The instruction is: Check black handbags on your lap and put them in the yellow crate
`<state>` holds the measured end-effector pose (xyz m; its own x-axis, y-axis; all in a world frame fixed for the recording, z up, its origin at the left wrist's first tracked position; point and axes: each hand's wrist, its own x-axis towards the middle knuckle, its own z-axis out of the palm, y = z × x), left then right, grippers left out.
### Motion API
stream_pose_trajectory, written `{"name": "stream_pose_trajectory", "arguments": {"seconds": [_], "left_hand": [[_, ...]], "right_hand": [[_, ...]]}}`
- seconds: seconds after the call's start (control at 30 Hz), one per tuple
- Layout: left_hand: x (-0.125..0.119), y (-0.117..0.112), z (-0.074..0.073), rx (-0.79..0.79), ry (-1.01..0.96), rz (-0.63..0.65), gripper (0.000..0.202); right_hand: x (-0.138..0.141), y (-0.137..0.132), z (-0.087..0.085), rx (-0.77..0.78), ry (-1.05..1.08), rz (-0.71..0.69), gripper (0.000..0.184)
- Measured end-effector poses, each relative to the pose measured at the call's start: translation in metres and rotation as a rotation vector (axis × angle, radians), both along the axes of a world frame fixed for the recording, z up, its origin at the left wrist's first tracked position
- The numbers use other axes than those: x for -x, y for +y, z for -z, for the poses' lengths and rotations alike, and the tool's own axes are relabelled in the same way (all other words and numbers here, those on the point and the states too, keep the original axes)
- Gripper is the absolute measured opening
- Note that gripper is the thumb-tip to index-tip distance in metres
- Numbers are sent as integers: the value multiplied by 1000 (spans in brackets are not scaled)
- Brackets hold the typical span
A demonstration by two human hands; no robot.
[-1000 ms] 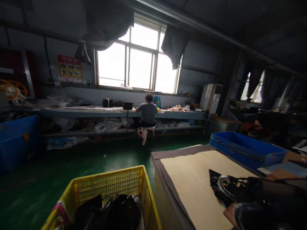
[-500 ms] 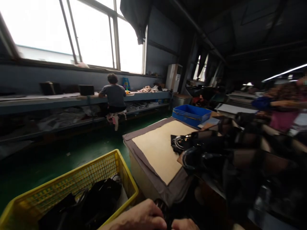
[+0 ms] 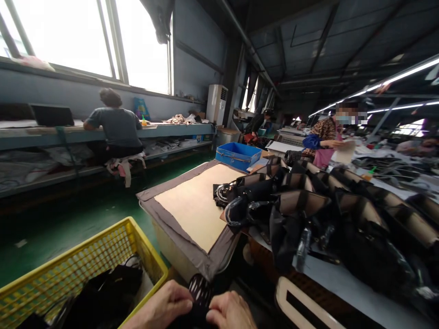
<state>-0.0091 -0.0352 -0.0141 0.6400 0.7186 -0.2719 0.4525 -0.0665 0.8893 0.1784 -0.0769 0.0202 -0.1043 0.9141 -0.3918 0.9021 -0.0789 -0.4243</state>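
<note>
Two bare hands, left hand [image 3: 166,305] and right hand [image 3: 231,310], have fingers curled inward beside one dark piece with pale oval marks [image 3: 200,289]; whether either has closed on it cannot be told. The piece lies between the hands. One yellow slatted plastic crate [image 3: 85,252], containing black articles [image 3: 109,292] of indeterminate count, stands to the left. Ahead: one cream rectangular sheet [image 3: 195,201] on one grey cloth [image 3: 151,196]. Right: more than six open black bags [image 3: 284,233], overlapping. Beyond: one blue rectangular tub [image 3: 236,158].
</note>
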Motion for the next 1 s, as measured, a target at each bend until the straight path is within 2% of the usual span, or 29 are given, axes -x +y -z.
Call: {"name": "stream_pose_trajectory", "arguments": {"seconds": [0.1, 0.3, 0.57, 0.73, 1.0], "left_hand": [[-3, -1, -1, -69, -2, 4, 35], [-7, -4, -4, -101, 58, -10, 33], [-7, -8, 9, -140, -6, 10, 32], [-10, -6, 11, -61, -1, -47, 24], [-10, -6, 9, -115, 62, -52, 38]], "right_hand": [[5, 4, 1, -5, 49, -56, 23], [19, 11, 7, -50, 21, -125, 24], [16, 8, 17, -124, 48, -122, 17], [18, 8, 13, -118, 22, -124, 20], [12, 7, -3, 1, 111, -94, 19]]}}
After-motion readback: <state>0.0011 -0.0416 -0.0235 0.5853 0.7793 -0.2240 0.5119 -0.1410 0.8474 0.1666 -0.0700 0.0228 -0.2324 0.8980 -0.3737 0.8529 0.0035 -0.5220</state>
